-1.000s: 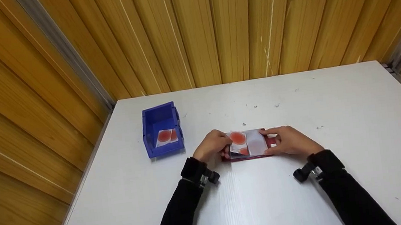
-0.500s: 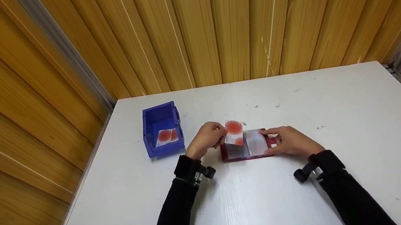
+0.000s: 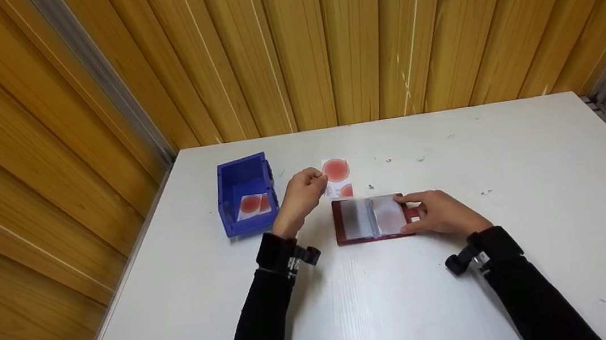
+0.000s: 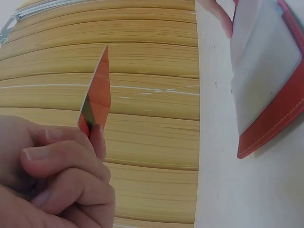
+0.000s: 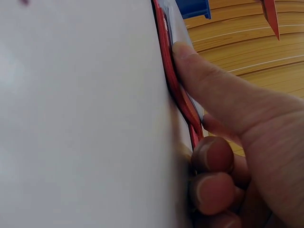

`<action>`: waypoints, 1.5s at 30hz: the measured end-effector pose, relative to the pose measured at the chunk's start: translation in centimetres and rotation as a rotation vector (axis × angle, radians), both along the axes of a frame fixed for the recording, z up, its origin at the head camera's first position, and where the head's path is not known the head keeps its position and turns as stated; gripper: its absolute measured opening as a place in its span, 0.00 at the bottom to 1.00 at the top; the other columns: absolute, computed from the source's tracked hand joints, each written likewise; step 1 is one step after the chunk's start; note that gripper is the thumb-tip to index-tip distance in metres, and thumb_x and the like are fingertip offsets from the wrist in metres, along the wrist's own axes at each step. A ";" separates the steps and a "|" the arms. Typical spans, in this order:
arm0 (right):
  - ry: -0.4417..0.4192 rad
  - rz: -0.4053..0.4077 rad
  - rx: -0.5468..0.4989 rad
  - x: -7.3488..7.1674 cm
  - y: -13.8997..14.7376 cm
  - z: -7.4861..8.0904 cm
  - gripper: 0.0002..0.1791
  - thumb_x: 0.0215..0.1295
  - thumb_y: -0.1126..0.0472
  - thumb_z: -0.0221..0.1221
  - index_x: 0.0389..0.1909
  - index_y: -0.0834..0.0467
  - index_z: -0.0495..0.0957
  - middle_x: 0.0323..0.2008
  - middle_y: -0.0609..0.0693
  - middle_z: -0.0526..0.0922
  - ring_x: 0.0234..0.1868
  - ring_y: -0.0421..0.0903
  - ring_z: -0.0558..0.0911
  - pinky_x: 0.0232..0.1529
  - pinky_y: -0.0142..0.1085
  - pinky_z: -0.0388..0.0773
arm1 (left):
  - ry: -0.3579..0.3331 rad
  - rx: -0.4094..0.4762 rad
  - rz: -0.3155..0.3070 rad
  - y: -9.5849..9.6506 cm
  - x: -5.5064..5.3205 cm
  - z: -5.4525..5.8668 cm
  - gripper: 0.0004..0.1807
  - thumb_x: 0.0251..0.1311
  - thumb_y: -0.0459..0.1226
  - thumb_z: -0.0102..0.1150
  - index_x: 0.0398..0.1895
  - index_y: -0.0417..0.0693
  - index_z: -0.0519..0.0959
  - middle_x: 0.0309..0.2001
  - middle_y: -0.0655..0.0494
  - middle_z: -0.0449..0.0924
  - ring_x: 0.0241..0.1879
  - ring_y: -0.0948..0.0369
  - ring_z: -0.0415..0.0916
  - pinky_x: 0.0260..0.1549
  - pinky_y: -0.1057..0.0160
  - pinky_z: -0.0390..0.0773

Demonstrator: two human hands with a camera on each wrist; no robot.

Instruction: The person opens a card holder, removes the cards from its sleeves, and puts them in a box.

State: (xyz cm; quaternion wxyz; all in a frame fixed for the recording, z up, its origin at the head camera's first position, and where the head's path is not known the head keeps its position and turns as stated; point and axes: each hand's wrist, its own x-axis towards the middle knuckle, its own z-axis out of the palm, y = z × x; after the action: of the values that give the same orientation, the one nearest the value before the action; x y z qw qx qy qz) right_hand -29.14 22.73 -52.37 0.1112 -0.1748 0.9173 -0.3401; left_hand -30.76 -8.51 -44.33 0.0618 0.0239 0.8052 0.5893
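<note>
free counter (image 3: 524, 162) stretched right of the right grip (image 3: 442, 214), the red booklet (image 3: 371, 217) barred its low path leftward, the blue bin (image 3: 255, 227) stood just left of the left grip (image 3: 301, 193), and a plank wall (image 3: 346, 45) closed the back.

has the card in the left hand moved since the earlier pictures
Yes: in the head view, the card in the left hand has moved from over the red holder to beyond it, slightly left, nearer the blue bin.
</note>
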 end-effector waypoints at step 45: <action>-0.015 0.001 0.010 -0.2 0.0 -0.2 0.47 0.51 0.43 0.79 0.73 0.49 0.73 0.24 0.45 0.71 0.30 0.43 0.70 0.32 0.32 0.63 | 0.161 -1.088 0.614 -11.2 -3.9 -3.8 0.13 0.68 0.35 0.55 0.39 0.39 0.89 0.36 0.40 0.89 0.36 0.46 0.88 0.34 0.49 0.85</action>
State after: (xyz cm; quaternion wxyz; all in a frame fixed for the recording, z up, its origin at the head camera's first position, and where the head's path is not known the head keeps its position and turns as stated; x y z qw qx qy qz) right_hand -29.35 22.74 -52.56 0.1189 -0.1722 0.9180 -0.3369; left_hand -34.66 -19.71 -48.09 -0.1679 -0.1989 0.9620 0.0827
